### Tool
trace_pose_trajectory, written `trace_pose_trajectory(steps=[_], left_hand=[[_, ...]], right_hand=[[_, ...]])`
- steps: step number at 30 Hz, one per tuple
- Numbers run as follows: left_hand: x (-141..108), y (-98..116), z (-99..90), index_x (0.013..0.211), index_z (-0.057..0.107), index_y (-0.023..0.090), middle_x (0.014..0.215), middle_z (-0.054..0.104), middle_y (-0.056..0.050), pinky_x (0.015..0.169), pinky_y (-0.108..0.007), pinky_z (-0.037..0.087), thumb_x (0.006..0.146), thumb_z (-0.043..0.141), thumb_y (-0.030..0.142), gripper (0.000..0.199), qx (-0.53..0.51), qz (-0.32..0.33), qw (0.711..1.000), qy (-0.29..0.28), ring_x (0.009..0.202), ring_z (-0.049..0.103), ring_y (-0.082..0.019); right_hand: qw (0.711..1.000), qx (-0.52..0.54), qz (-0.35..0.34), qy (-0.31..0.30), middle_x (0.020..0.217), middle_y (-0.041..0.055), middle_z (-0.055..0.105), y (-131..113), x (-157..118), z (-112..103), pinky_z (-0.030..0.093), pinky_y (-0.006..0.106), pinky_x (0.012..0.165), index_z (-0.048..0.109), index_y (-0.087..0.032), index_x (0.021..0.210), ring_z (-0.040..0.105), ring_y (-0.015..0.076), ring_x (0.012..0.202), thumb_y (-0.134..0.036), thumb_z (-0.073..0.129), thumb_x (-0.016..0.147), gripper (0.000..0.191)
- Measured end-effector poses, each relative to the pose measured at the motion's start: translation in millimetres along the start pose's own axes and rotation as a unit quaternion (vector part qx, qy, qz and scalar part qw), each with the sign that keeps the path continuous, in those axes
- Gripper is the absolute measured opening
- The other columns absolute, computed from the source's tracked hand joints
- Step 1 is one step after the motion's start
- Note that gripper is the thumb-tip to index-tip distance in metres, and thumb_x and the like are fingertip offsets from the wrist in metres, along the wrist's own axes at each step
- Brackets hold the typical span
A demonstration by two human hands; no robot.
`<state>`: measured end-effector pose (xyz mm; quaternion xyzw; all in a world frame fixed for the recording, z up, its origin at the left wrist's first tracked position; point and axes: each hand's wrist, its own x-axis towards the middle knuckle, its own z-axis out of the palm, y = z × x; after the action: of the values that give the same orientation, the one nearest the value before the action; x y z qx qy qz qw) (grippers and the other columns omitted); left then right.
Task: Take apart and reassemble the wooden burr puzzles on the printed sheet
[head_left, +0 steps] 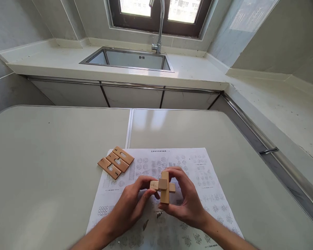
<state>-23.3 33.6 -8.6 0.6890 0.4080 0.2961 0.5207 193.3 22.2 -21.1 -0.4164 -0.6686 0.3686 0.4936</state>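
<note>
Between my two hands is a small wooden burr puzzle (165, 195), its square bars crossing one another, held above a printed sheet. My left hand (131, 197) pinches the end of the bar that sticks out to the left. My right hand (185, 194) grips the upright bar, fingers at its top and thumb at its bottom. A short bar end points toward me in the middle, and another pokes out on the right. The undersides of the bars and some fingertips are hidden.
The printed sheet (195, 173) with puzzle diagrams lies on the pale table (54, 166). Three flat wooden plates (117, 162) with cut-outs and numbers overlap its upper left corner. Beyond the table are a counter with a sink (127, 68), a tap (160, 31) and a window.
</note>
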Motion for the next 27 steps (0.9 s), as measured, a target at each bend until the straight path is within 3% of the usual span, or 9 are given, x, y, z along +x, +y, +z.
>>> trace_pose_trajectory(steps=[5,11,14,20,24,27], left_hand=[[4,2,-1.8,0.118,0.058,0.022,0.093,0.076,-0.005,0.081,-0.031,0.054,0.111,0.046,0.046,0.027,-0.045,0.013,0.998,0.033,0.087,0.073,-0.020],[10,10,-6.1,0.109,0.057,0.021,0.083,0.071,-0.002,0.084,-0.035,0.050,0.110,0.046,0.052,0.034,-0.110,-0.052,0.988,0.094,0.077,0.068,-0.020],[12,10,-8.7,0.107,0.056,0.020,0.082,0.069,-0.001,0.084,-0.035,0.048,0.109,0.047,0.053,0.034,-0.146,-0.072,0.980,0.115,0.074,0.064,-0.018],[13,7,-9.9,0.108,0.056,0.021,0.074,0.065,0.001,0.082,-0.033,0.047,0.108,0.047,0.056,0.037,-0.154,-0.078,0.979,0.112,0.073,0.061,-0.018],[13,9,-7.2,0.105,0.057,0.020,0.075,0.064,0.002,0.079,-0.032,0.048,0.108,0.049,0.054,0.035,-0.143,-0.062,0.982,0.102,0.071,0.060,-0.017],[13,9,-4.8,0.103,0.057,0.020,0.077,0.065,0.001,0.074,-0.030,0.048,0.108,0.048,0.054,0.035,-0.130,-0.049,0.986,0.093,0.070,0.060,-0.016]], right_hand=[[0.999,0.034,0.029,0.027,0.118,0.0093,0.060,5,0,-5,0.058,0.044,0.091,0.057,-0.027,0.132,0.063,0.0290,0.108,-0.051,0.081,0.087,0.056],[0.993,-0.013,0.077,0.083,0.122,0.0103,0.062,12,4,-10,0.059,0.043,0.094,0.055,-0.026,0.133,0.065,0.0283,0.110,-0.052,0.079,0.090,0.056],[0.989,-0.110,0.083,0.054,0.125,0.0115,0.063,16,8,-11,0.059,0.046,0.093,0.056,-0.026,0.132,0.064,0.0302,0.111,-0.046,0.081,0.090,0.052],[0.969,-0.244,0.041,-0.015,0.134,0.0136,0.058,21,5,-7,0.053,0.058,0.106,0.052,-0.027,0.138,0.055,0.0366,0.127,-0.034,0.083,0.088,0.059],[0.958,-0.283,0.024,-0.027,0.137,0.0141,0.056,23,3,-6,0.052,0.062,0.108,0.053,-0.028,0.136,0.054,0.0387,0.129,-0.032,0.086,0.083,0.063],[0.964,-0.263,0.012,-0.035,0.143,0.0152,0.053,22,3,-8,0.052,0.062,0.111,0.045,-0.029,0.149,0.052,0.0397,0.134,-0.037,0.087,0.082,0.079]])
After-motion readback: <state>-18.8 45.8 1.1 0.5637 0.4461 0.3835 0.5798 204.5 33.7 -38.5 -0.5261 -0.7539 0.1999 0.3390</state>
